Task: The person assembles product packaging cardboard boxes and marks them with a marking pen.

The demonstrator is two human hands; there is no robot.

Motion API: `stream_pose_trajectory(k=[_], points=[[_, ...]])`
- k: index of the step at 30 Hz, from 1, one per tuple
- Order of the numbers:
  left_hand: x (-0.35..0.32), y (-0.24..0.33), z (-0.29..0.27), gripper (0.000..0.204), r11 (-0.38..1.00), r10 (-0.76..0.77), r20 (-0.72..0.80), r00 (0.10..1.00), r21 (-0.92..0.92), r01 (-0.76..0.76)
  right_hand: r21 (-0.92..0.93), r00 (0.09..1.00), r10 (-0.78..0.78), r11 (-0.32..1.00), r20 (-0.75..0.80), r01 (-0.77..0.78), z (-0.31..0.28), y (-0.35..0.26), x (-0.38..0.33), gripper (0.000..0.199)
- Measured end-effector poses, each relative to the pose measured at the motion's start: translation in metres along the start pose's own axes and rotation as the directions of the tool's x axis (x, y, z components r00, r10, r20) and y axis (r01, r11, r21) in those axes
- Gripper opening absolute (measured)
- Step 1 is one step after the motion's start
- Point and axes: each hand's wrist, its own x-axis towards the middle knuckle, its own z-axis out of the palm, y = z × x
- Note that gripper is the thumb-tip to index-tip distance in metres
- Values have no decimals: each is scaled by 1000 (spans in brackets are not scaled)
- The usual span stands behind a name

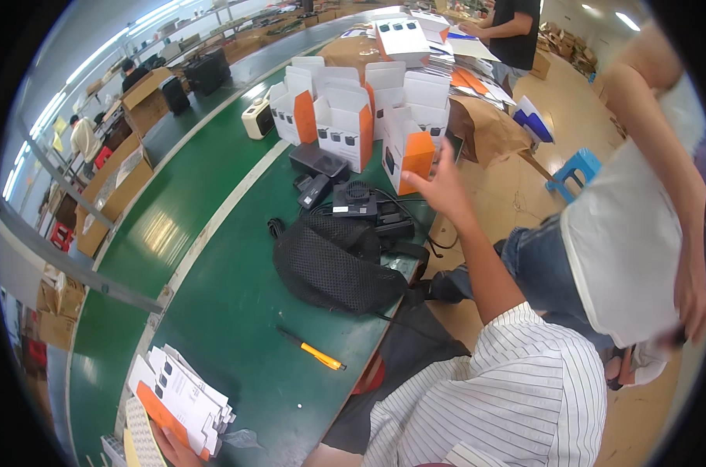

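Note:
My left hand (172, 447) is at the lower left, its fingers closed on the near edge of a stack of flattened white and orange cartons (183, 393). My right hand (444, 188) is raised beside an upright white and orange box (415, 156), with thumb and fingers spread. The thumb overlaps the orange side; whether it presses on it I cannot tell. More standing boxes with raised flaps, such as one white box (342, 128), form a group behind it. In front of them lie black devices (354, 201) with cables and a black mesh pouch (333, 265).
An orange and black pen-like tool (314, 349) lies on the green table (236, 335). A cream device (257, 119) stands beyond the pale strip. Brown paper and piled printed sheets (473, 82) are at the far right. One person (633, 218) stands close on my right; a blue stool (574, 173) is behind.

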Motion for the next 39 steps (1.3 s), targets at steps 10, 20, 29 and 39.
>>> stream_pose_trajectory(k=[10, 20, 29, 39], points=[[3, -1, -1, 50, 994, -107, 5, 994, -20, 107, -85, 943, 213, 977, 257, -198, 16, 12, 0, 79], [2, -8, -3, 50, 992, -123, -1, 992, 8, 123, 0, 971, -156, 987, 182, 159, 8, 10, 19, 59], [0, -14, -29, 56, 991, -30, 115, 993, -128, 44, -107, 957, -214, 965, 195, 238, 38, -17, 9, 41], [-2, -14, -32, 51, 910, -246, -69, 967, -360, 206, 490, 912, -355, 844, 208, 217, 12, -162, -38, 65]])
